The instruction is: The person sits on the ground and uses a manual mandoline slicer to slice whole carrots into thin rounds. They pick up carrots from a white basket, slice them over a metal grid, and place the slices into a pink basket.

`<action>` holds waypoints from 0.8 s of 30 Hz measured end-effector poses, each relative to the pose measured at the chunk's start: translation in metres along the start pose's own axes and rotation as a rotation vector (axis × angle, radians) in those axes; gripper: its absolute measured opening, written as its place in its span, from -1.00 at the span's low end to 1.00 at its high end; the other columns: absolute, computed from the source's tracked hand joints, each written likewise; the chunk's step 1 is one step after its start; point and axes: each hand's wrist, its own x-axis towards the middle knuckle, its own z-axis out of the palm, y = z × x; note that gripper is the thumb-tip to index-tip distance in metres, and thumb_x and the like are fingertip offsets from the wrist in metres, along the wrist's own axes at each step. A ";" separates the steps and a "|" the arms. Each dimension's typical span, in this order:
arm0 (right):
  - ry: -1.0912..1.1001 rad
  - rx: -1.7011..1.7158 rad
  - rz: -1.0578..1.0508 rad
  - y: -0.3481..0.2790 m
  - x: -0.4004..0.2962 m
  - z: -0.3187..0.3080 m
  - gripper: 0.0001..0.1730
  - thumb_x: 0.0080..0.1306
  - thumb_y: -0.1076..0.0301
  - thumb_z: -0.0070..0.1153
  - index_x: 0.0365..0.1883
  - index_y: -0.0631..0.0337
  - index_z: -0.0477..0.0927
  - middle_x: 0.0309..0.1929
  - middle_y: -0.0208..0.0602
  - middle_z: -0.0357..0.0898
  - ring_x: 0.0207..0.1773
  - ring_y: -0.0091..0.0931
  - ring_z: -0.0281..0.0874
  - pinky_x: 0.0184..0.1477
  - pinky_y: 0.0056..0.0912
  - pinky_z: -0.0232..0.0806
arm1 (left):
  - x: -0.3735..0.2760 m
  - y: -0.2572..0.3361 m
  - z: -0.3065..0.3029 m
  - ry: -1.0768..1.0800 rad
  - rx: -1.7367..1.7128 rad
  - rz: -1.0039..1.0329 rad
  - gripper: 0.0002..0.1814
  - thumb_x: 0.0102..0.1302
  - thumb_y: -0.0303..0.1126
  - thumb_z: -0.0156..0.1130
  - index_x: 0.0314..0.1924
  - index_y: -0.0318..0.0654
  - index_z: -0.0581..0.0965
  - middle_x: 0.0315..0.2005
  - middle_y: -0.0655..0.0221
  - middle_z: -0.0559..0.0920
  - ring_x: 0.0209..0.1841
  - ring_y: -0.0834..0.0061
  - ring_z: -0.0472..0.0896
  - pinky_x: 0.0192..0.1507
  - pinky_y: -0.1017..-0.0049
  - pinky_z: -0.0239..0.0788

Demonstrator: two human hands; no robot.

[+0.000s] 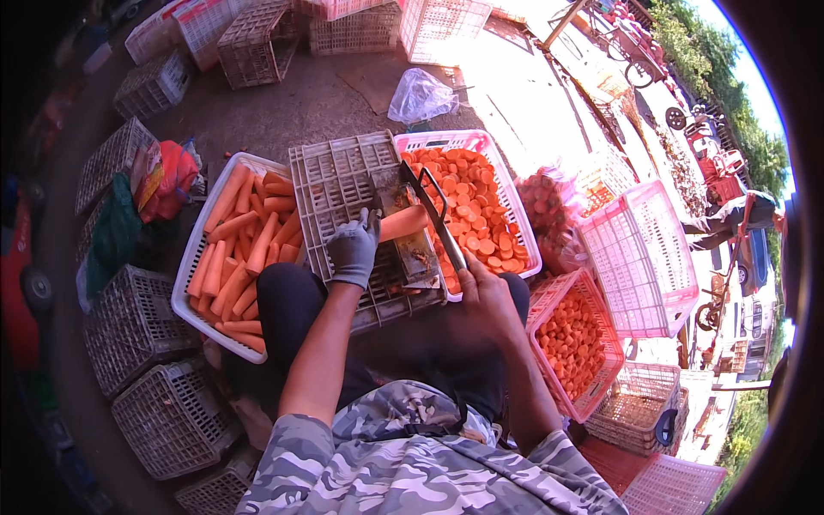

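Observation:
My left hand (355,251), in a grey work glove, grips a peeled carrot (404,223) lying across a cutting board (412,248) on an upturned plastic crate (335,174). My bare right hand (483,283) holds the handle of a long lever-type cutting knife (444,225), its blade just beyond the carrot's thick end. Under the blade's right side, a pink-white crate (520,225) is filled with carrot slices (476,199). At my left knee, a white basket (187,315) holds whole peeled carrots (244,251).
A pink crate (576,270) of small carrot pieces (571,341) stands by my right knee. Stacked crates (138,328) line the left side. A clear plastic bag (421,96) lies on the ground ahead. Another person (740,215) bends over at the far right.

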 end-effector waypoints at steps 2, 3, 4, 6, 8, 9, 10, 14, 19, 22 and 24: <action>-0.015 -0.001 -0.080 -0.023 0.005 -0.012 -0.51 0.55 0.18 -0.06 0.32 0.28 0.49 -0.26 0.39 0.63 -0.08 0.16 0.65 -0.03 0.12 0.46 | -0.004 -0.004 0.010 0.068 -0.032 0.062 -0.77 0.36 -0.04 0.33 -0.28 0.03 0.77 -0.68 0.41 0.54 -0.57 0.31 0.58 -0.53 0.19 0.38; -0.030 -0.028 -0.082 -0.025 0.006 -0.013 -0.52 0.55 0.20 -0.06 0.33 0.27 0.49 -0.27 0.39 0.63 -0.09 0.15 0.65 -0.05 0.12 0.47 | -0.004 -0.003 0.015 0.101 -0.053 0.089 -0.77 0.36 -0.05 0.33 -0.30 0.03 0.76 -0.69 0.41 0.53 -0.59 0.30 0.57 -0.55 0.20 0.37; 0.037 0.015 -0.091 -0.006 -0.001 0.001 -0.52 0.55 0.21 -0.05 0.34 0.25 0.47 -0.27 0.37 0.63 -0.11 0.14 0.66 -0.08 0.12 0.47 | -0.003 0.001 0.017 0.130 -0.039 0.089 -0.73 0.36 -0.06 0.34 -0.41 0.00 0.73 -0.72 0.39 0.52 -0.63 0.27 0.55 -0.57 0.20 0.37; 0.115 0.047 -0.054 0.045 -0.020 0.043 -0.48 0.55 0.23 -0.02 0.43 0.19 0.40 -0.27 0.32 0.64 -0.17 0.12 0.67 -0.16 0.11 0.48 | 0.006 0.012 0.012 0.080 -0.058 -0.002 -0.56 0.38 -0.02 0.32 -0.58 -0.09 0.65 -0.72 0.26 0.56 -0.65 0.17 0.56 -0.54 0.16 0.38; 0.094 0.041 0.005 0.079 -0.025 0.075 -0.48 0.59 0.32 -0.03 0.47 0.26 0.37 -0.21 0.26 0.65 -0.09 -0.39 0.73 -0.06 -0.19 0.49 | 0.006 0.017 0.005 0.072 -0.096 -0.044 -0.45 0.39 0.02 0.32 -0.69 -0.14 0.59 -0.72 0.16 0.58 -0.68 0.10 0.56 -0.57 0.14 0.37; 0.137 0.049 -0.063 0.097 -0.023 0.090 -0.47 0.60 0.32 -0.03 0.49 0.25 0.35 -0.19 0.26 0.65 -0.10 -0.39 0.73 -0.07 -0.19 0.49 | 0.005 0.017 0.004 0.079 -0.104 -0.033 -0.45 0.38 0.02 0.32 -0.70 -0.15 0.58 -0.72 0.16 0.58 -0.68 0.10 0.55 -0.57 0.14 0.37; 0.133 -0.002 -0.058 0.099 -0.018 0.092 -0.45 0.60 0.31 -0.04 0.52 0.17 0.32 -0.18 0.19 0.68 -0.10 -0.37 0.72 -0.03 -0.22 0.50 | 0.006 0.016 0.002 0.098 -0.108 -0.025 -0.44 0.38 0.03 0.33 -0.70 -0.15 0.58 -0.72 0.15 0.58 -0.68 0.10 0.55 -0.57 0.14 0.37; 0.015 0.124 -0.043 0.082 -0.015 0.051 -0.41 0.58 0.20 -0.02 0.52 0.11 0.29 -0.14 0.30 0.67 0.03 0.05 0.69 0.04 -0.10 0.50 | 0.012 0.014 0.005 0.071 -0.114 -0.084 -0.43 0.37 0.03 0.34 -0.72 -0.16 0.56 -0.72 0.15 0.59 -0.68 0.10 0.56 -0.56 0.13 0.37; 0.013 0.035 -0.082 -0.012 0.002 -0.008 -0.48 0.54 0.20 0.00 0.37 0.26 0.45 -0.22 0.37 0.63 -0.08 0.10 0.67 -0.08 0.08 0.48 | 0.010 0.015 0.004 0.139 -0.070 0.058 -0.45 0.39 -0.01 0.32 -0.71 -0.16 0.57 -0.72 0.17 0.60 -0.65 0.13 0.57 -0.55 0.13 0.38; 0.056 -0.028 0.013 0.039 -0.021 0.037 -0.46 0.55 0.23 0.00 0.43 0.22 0.40 -0.20 0.33 0.65 -0.11 0.09 0.68 -0.12 0.08 0.49 | 0.011 0.021 0.006 0.064 -0.083 -0.031 -0.47 0.40 -0.03 0.31 -0.69 -0.15 0.59 -0.71 0.20 0.60 -0.60 0.14 0.60 -0.54 0.14 0.38; 0.104 0.050 -0.039 0.089 -0.021 0.078 -0.43 0.55 0.24 0.03 0.48 0.16 0.35 -0.10 0.31 0.64 -0.03 0.08 0.68 -0.07 0.02 0.50 | 0.010 0.018 0.015 0.030 -0.117 -0.043 -0.47 0.39 -0.03 0.33 -0.70 -0.14 0.58 -0.71 0.17 0.59 -0.63 0.14 0.58 -0.56 0.14 0.37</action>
